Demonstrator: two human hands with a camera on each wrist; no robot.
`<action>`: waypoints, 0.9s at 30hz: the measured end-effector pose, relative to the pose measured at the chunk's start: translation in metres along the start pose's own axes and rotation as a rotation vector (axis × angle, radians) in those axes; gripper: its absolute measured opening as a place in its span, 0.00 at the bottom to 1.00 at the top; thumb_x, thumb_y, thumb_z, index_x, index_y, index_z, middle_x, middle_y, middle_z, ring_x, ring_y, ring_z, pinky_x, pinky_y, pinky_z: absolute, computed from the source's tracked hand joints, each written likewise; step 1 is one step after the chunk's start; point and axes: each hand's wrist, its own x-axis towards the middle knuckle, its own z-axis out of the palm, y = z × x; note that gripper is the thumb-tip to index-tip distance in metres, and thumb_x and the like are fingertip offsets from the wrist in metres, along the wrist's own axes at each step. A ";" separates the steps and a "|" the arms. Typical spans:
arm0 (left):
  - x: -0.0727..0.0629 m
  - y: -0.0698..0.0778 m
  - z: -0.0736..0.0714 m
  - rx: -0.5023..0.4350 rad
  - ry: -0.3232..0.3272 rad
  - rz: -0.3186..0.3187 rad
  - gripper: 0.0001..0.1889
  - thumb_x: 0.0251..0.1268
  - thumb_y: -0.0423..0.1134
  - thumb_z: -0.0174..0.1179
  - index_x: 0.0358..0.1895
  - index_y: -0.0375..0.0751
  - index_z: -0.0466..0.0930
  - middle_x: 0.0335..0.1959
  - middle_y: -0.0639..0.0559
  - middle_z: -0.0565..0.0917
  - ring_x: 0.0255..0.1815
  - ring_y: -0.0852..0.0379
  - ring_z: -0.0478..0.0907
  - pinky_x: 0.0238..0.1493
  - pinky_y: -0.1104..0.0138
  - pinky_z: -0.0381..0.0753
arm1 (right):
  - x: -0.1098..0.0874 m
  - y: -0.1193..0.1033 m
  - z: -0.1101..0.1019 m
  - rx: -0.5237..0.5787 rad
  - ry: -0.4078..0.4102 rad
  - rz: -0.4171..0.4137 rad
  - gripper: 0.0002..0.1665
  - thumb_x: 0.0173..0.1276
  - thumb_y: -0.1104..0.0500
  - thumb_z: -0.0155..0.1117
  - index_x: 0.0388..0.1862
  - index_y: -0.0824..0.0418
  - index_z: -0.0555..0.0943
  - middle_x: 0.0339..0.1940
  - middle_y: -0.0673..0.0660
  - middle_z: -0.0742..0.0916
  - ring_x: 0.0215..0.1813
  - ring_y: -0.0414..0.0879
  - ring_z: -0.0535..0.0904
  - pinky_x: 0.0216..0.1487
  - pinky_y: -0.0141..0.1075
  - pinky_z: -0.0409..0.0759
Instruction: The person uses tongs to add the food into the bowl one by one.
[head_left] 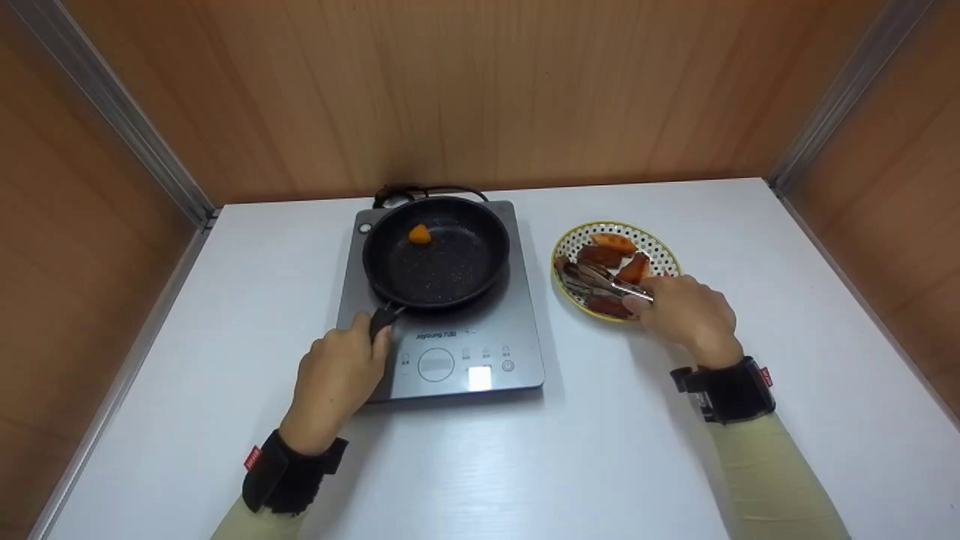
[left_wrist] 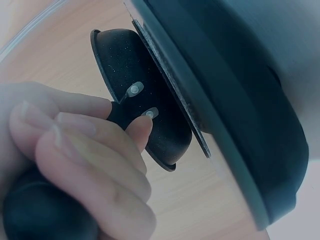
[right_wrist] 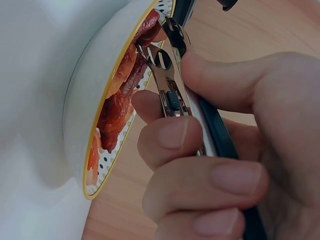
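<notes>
My left hand grips the handle of a black frying pan, which sits on a flat induction cooker. One small orange piece of food lies in the pan, toward its far side. My right hand holds metal tongs with dark handles over a yellow-rimmed, dotted plate. Several reddish-brown and orange food pieces lie on it. The tong tips stand apart at a reddish piece near the rim; whether they pinch it, I cannot tell.
The white table is bounded by wood-grain panels at the back and both sides. A black cable lies behind the pan. The plate stands to the right of the cooker, with a gap of table between them.
</notes>
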 end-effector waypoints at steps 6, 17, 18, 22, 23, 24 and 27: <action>0.001 0.000 -0.001 0.003 -0.008 -0.012 0.16 0.82 0.44 0.57 0.39 0.32 0.77 0.18 0.42 0.76 0.18 0.49 0.72 0.16 0.58 0.68 | 0.001 0.001 -0.002 -0.020 0.017 -0.002 0.28 0.79 0.41 0.62 0.67 0.56 0.84 0.51 0.69 0.88 0.47 0.63 0.83 0.34 0.54 0.77; 0.002 0.001 0.000 0.011 -0.006 0.002 0.17 0.82 0.44 0.57 0.39 0.31 0.77 0.18 0.41 0.76 0.18 0.48 0.73 0.16 0.58 0.69 | -0.002 0.009 -0.009 -0.019 0.061 -0.016 0.27 0.79 0.40 0.63 0.64 0.56 0.85 0.40 0.64 0.86 0.37 0.58 0.78 0.28 0.47 0.72; 0.002 0.001 0.000 0.008 -0.007 0.001 0.17 0.82 0.44 0.57 0.38 0.31 0.77 0.18 0.41 0.76 0.18 0.48 0.73 0.16 0.58 0.69 | -0.002 0.009 -0.009 -0.019 0.066 -0.018 0.26 0.79 0.41 0.62 0.63 0.56 0.85 0.40 0.64 0.86 0.37 0.58 0.78 0.29 0.47 0.72; 0.002 0.001 0.000 0.006 -0.006 0.005 0.16 0.82 0.43 0.58 0.38 0.31 0.77 0.17 0.42 0.76 0.17 0.49 0.71 0.15 0.60 0.67 | -0.002 0.011 -0.010 -0.027 0.090 -0.025 0.25 0.79 0.41 0.62 0.62 0.56 0.85 0.39 0.64 0.86 0.36 0.58 0.79 0.27 0.47 0.72; 0.002 0.001 0.001 0.006 -0.005 0.007 0.16 0.82 0.43 0.58 0.38 0.31 0.77 0.17 0.42 0.75 0.17 0.50 0.71 0.15 0.61 0.66 | -0.002 0.012 -0.010 -0.032 0.096 -0.028 0.25 0.79 0.41 0.62 0.62 0.56 0.86 0.38 0.63 0.86 0.35 0.58 0.79 0.27 0.47 0.71; 0.002 0.001 0.000 0.006 -0.005 0.008 0.16 0.82 0.42 0.58 0.38 0.31 0.77 0.17 0.42 0.75 0.17 0.50 0.71 0.15 0.61 0.66 | -0.001 0.012 -0.010 -0.033 0.100 -0.031 0.25 0.79 0.41 0.62 0.62 0.56 0.86 0.37 0.63 0.86 0.34 0.58 0.78 0.26 0.46 0.71; 0.001 0.000 0.000 0.005 -0.010 0.004 0.15 0.82 0.42 0.58 0.38 0.31 0.76 0.17 0.43 0.75 0.17 0.50 0.70 0.15 0.61 0.65 | -0.001 0.012 -0.011 -0.035 0.108 -0.039 0.24 0.79 0.40 0.62 0.59 0.56 0.86 0.34 0.61 0.85 0.33 0.57 0.77 0.25 0.45 0.69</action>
